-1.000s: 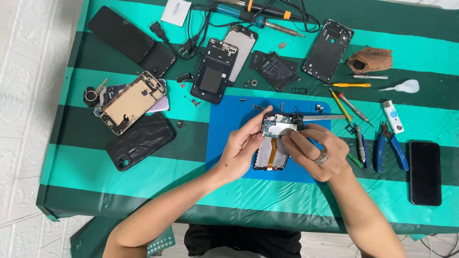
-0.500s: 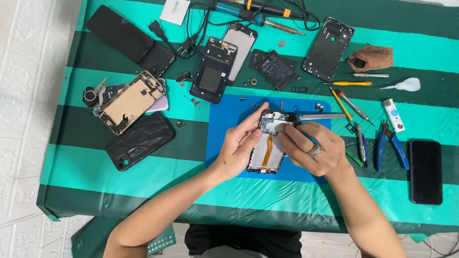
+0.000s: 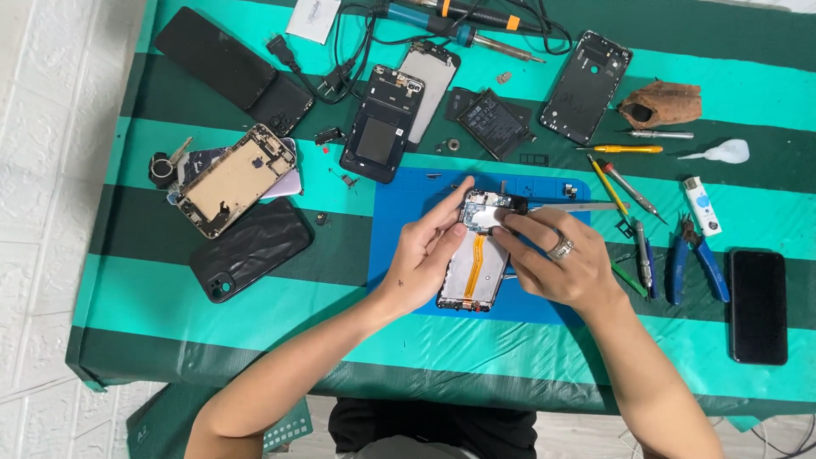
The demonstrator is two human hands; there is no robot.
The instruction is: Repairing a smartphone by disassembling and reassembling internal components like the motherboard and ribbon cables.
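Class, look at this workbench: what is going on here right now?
A person works on an opened phone with an orange ribbon cable lying on a blue rectangular work mat. The left hand steadies its side; the right hand presses at its top end. Other dismantled phones, blue-handled pliers and screwdrivers lie around on the green striped tablecloth.

2 bare forearms, 2 hands, meeting at centre.
Left hand (image 3: pixel 425 255): fingers extended forward, thumb tucked, palm tilted inward. Right hand (image 3: pixel 557 263): fingers curled, pinching at the tips, 1 ring worn.
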